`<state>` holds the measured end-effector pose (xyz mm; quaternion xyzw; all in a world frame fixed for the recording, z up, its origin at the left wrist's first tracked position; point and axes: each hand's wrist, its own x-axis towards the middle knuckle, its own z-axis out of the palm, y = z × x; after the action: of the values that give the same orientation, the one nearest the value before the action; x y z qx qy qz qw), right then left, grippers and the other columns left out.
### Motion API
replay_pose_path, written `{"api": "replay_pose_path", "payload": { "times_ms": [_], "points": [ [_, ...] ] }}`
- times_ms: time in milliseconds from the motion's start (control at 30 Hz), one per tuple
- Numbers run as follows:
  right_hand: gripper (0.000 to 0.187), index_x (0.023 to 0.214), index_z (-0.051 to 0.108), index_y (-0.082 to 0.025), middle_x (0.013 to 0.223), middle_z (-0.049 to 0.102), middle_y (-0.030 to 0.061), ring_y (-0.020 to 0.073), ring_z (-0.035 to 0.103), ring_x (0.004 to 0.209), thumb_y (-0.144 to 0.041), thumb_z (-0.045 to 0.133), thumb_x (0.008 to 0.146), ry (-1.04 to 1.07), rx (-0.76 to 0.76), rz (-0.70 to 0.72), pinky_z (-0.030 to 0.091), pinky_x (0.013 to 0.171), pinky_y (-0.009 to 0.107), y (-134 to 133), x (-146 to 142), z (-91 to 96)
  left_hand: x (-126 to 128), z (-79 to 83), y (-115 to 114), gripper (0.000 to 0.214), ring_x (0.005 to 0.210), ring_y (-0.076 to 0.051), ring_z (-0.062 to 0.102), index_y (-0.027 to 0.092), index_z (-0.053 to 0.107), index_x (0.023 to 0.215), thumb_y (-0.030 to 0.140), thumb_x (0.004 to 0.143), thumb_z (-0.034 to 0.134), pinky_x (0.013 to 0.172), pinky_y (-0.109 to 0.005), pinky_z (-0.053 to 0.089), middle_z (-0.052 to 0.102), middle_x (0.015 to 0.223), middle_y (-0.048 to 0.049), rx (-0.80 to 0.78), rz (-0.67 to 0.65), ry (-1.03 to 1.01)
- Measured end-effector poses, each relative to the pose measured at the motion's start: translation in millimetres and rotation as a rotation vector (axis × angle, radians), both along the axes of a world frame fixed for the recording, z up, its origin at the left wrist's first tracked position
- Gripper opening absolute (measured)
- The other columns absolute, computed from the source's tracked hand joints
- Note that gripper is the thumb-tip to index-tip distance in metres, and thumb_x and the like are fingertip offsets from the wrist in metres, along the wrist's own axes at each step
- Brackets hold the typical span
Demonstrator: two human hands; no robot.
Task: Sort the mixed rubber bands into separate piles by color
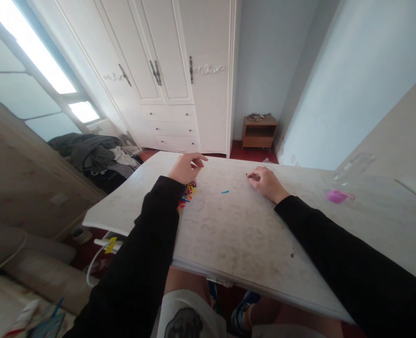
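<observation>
My left hand (189,168) is over the far part of the table, fingers curled. A small yellow piece (203,168) shows at its fingertips and seems to be in them. Under the wrist lies a pile of small, thin strips (186,196) in red, blue, yellow and other colours, partly hidden by the hand and sleeve. My right hand (266,182) rests to the right, closed in a pinch. From it sticks a small thin dark piece (247,174), too small to name. One blue strip (225,191) lies alone between the hands.
The white table (225,234) has stained patches and a small brown speck (292,255). A pink item (337,196) and a clear bottle-like container (353,170) are at the right. Beyond are a white wardrobe (208,117), a wooden nightstand (260,133) and heaped clothes (91,152).
</observation>
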<state>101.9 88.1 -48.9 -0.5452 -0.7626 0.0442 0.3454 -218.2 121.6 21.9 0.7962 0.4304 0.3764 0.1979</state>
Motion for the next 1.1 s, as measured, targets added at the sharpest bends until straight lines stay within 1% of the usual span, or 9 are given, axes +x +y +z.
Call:
{"api": "replay_pose_path", "payload": {
  "times_ms": [67, 167, 233, 300, 433, 567, 733, 900, 1100],
  "points": [
    [0.015, 0.082, 0.076, -0.018, 0.093, 0.076, 0.0101, 0.0259, 0.065, 0.094, -0.013, 0.062, 0.079, 0.002, 0.002, 0.0, 0.051, 0.092, 0.039, 0.1, -0.3, 0.2, 20.0, -4.0, -10.0, 0.026, 0.079, -0.016, 0.069, 0.015, 0.076, 0.097, 0.011, 0.073, 0.065, 0.075, -0.028, 0.059, 0.073, 0.084, -0.0053, -0.007, -0.171, -0.141],
    [0.015, 0.081, 0.075, -0.018, 0.093, 0.075, 0.0096, 0.0257, 0.065, 0.094, -0.012, 0.062, 0.078, -0.002, 0.008, 0.001, 0.05, 0.092, 0.038, 0.0, -1.1, 0.2, 46.6, -11.2, -28.9, 0.015, 0.079, -0.015, 0.071, 0.013, 0.074, 0.088, 0.018, 0.074, 0.076, 0.074, -0.027, 0.061, 0.073, 0.086, -0.007, -0.141, -0.417, -0.273],
    [0.013, 0.079, 0.073, -0.018, 0.092, 0.074, 0.0094, 0.0257, 0.064, 0.093, -0.012, 0.062, 0.078, -0.007, 0.011, 0.0, 0.05, 0.092, 0.038, -0.1, -1.6, 0.2, 58.1, -16.3, -39.4, 0.024, 0.076, -0.016, 0.073, 0.012, 0.075, 0.089, 0.023, 0.07, 0.085, 0.074, -0.028, 0.063, 0.072, 0.082, -0.006, -0.299, -0.561, -0.278],
    [0.012, 0.078, 0.072, -0.018, 0.091, 0.073, 0.0096, 0.0258, 0.064, 0.093, -0.013, 0.062, 0.078, -0.013, 0.011, -0.002, 0.049, 0.091, 0.038, -0.4, -1.8, 0.3, 64.7, -21.3, -46.2, 0.035, 0.075, -0.017, 0.075, 0.012, 0.075, 0.093, 0.026, 0.066, 0.091, 0.073, -0.029, 0.064, 0.072, 0.077, -0.0044, -0.445, -0.669, -0.251],
    [0.011, 0.079, 0.071, -0.018, 0.09, 0.072, 0.0097, 0.0264, 0.063, 0.094, -0.012, 0.062, 0.078, -0.022, 0.005, -0.001, 0.048, 0.091, 0.038, -0.8, -2.0, 1.2, 70.6, -29.7, -51.8, 0.044, 0.074, -0.019, 0.077, 0.012, 0.075, 0.099, 0.027, 0.064, 0.095, 0.07, -0.027, 0.063, 0.073, 0.074, -0.0037, -0.629, -0.8, -0.186],
    [0.012, 0.078, 0.071, -0.018, 0.088, 0.07, 0.0094, 0.0269, 0.062, 0.093, -0.011, 0.061, 0.077, -0.03, -0.003, 0.003, 0.048, 0.089, 0.039, -1.0, -1.7, 2.1, 76.3, -35.9, -56.0, 0.042, 0.073, -0.018, 0.077, 0.013, 0.075, 0.101, 0.023, 0.065, 0.094, 0.068, -0.025, 0.062, 0.074, 0.074, -0.0033, -0.692, -0.852, -0.155],
    [0.011, 0.078, 0.07, -0.018, 0.089, 0.069, 0.0094, 0.0269, 0.061, 0.093, -0.012, 0.061, 0.078, -0.035, -0.003, 0.013, 0.047, 0.089, 0.039, -0.8, -1.1, 1.6, 84.1, -42.0, -60.9, 0.038, 0.073, -0.018, 0.077, 0.014, 0.077, 0.099, 0.019, 0.065, 0.093, 0.069, -0.027, 0.063, 0.073, 0.072, -0.0017, -0.692, -0.867, -0.103],
    [0.011, 0.078, 0.07, -0.019, 0.089, 0.069, 0.0093, 0.027, 0.061, 0.093, -0.012, 0.061, 0.077, -0.035, -0.003, 0.016, 0.047, 0.089, 0.039, -1.0, -0.9, 1.7, 82.7, -39.9, -59.7, 0.034, 0.069, -0.015, 0.074, 0.013, 0.078, 0.099, 0.011, 0.066, 0.087, 0.067, -0.023, 0.06, 0.071, 0.071, -0.0009, -0.639, -0.86, -0.049],
    [0.01, 0.078, 0.07, -0.019, 0.088, 0.069, 0.0087, 0.0269, 0.061, 0.094, -0.013, 0.062, 0.077, -0.035, -0.007, 0.015, 0.047, 0.089, 0.039, -1.2, -0.8, 1.6, 79.0, -36.0, -56.6, 0.033, 0.065, -0.013, 0.072, 0.012, 0.077, 0.098, 0.006, 0.066, 0.081, 0.066, -0.023, 0.06, 0.068, 0.068, 0.001, -0.584, -0.828, -0.038]
  ]
}}
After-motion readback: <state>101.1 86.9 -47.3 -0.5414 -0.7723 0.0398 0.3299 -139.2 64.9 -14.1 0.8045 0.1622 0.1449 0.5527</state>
